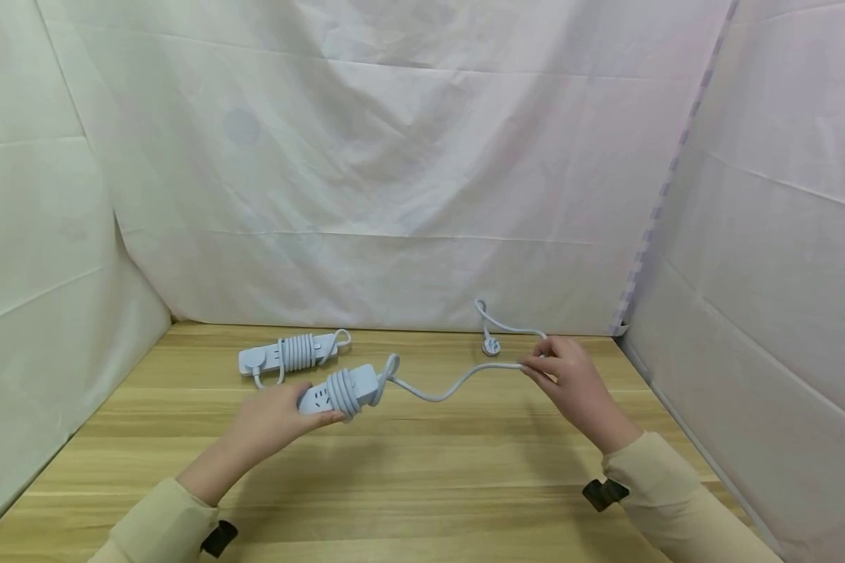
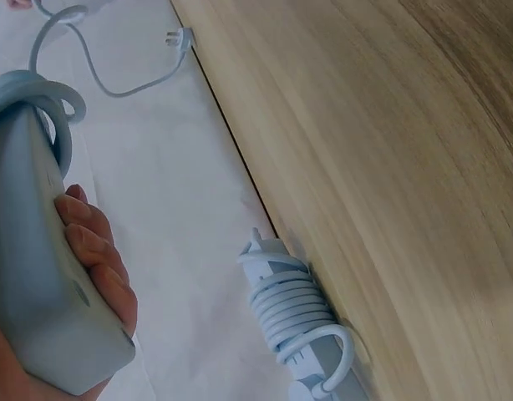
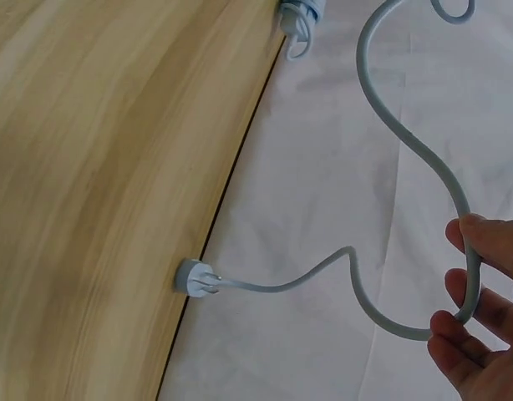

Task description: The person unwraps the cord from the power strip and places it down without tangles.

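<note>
My left hand [image 1: 271,418] grips a white power strip [image 1: 364,383] by its left end, above the table. Several turns of its cord are wound round the strip's middle. From its right end the cord [image 1: 433,397] runs in a slack curve to my right hand [image 1: 570,383], which pinches it between thumb and fingers. Past that hand the cord bends back to a plug [image 1: 491,346], whose pins show. In the left wrist view, fingers [image 2: 98,251] curl round the strip's side. The right wrist view shows the cord [image 3: 424,150] passing between thumb and fingertips.
A second white power strip [image 1: 310,353] lies at the table's back left, its cord wound tightly round it and its plug set into its own socket. White cloth [image 1: 394,156] hangs behind the wooden table [image 1: 394,493] and on both sides.
</note>
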A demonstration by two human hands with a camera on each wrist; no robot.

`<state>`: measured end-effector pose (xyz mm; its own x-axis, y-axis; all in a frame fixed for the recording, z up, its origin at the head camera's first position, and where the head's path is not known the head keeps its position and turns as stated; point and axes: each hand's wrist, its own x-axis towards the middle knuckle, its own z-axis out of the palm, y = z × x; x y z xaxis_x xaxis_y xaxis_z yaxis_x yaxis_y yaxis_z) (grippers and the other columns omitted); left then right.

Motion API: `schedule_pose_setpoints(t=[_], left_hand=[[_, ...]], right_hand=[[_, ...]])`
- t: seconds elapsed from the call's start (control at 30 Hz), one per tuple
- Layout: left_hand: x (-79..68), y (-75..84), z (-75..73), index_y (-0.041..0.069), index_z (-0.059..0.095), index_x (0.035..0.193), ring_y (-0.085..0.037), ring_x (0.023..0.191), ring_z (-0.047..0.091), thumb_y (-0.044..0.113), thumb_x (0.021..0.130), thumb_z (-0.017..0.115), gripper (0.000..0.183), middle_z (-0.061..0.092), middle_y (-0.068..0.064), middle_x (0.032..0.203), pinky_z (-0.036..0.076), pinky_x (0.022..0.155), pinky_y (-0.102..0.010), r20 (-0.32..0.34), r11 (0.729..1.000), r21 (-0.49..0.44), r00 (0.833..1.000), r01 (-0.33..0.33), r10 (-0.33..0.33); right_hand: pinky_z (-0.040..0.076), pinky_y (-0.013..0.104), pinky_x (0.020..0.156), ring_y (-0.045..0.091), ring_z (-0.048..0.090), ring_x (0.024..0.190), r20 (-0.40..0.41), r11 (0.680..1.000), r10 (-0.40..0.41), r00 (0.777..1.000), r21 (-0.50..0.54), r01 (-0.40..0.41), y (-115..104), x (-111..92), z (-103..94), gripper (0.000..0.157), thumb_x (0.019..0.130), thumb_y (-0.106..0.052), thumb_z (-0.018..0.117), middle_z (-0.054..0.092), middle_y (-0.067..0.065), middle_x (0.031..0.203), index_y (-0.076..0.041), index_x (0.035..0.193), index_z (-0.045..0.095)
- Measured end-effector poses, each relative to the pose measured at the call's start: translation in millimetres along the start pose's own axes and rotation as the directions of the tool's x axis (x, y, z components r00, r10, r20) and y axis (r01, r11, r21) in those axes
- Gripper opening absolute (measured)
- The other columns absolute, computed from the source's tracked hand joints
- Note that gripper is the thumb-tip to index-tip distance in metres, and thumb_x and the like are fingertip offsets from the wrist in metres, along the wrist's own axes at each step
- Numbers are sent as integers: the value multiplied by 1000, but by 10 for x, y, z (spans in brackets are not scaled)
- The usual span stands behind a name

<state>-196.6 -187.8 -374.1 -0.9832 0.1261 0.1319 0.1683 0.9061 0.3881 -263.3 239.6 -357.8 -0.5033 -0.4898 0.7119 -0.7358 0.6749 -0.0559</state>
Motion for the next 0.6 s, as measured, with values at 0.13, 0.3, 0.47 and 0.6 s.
schedule_pose_setpoints(t=[0.13, 0.3, 0.47, 0.6], left_hand=[[16, -56, -7, 11, 67, 109, -15, 63, 53, 75, 75, 62, 73, 64, 0, 81, 43, 52, -37, -27, 999, -30, 999, 26, -27], [35, -105, 1, 8, 67, 109, -17, 61, 52, 77, 75, 60, 77, 62, -1, 78, 41, 51, -37, -27, 998, -13, 998, 63, -63], [57, -163, 21, 5, 65, 105, -19, 62, 53, 79, 75, 58, 81, 62, -4, 78, 41, 51, -37, -21, 995, 19, 995, 98, -98], [66, -218, 46, 1, 65, 111, -22, 66, 57, 81, 74, 56, 88, 66, -10, 89, 44, 54, -41, -18, 993, 44, 994, 111, -110]], right_hand=[[38, 37, 66, 19, 46, 75, -17, 999, -36, 999, 7, 36, -13, -59, -13, 19, 69, 1, 84, 56, 4, 86, -6, 86, 77], [39, 36, 65, 18, 48, 78, -14, 999, -51, 999, 14, 51, -55, -115, -56, 22, 69, 1, 84, 57, 2, 87, -8, 88, 77], [39, 35, 65, 18, 49, 81, -10, 998, -57, 998, 37, 57, -104, -141, -123, 23, 69, 1, 83, 57, 0, 89, -9, 90, 77], [40, 34, 65, 19, 51, 83, -25, 996, -77, 997, 43, 78, -131, -139, -185, 27, 67, 3, 84, 58, 1, 90, -9, 90, 77]])
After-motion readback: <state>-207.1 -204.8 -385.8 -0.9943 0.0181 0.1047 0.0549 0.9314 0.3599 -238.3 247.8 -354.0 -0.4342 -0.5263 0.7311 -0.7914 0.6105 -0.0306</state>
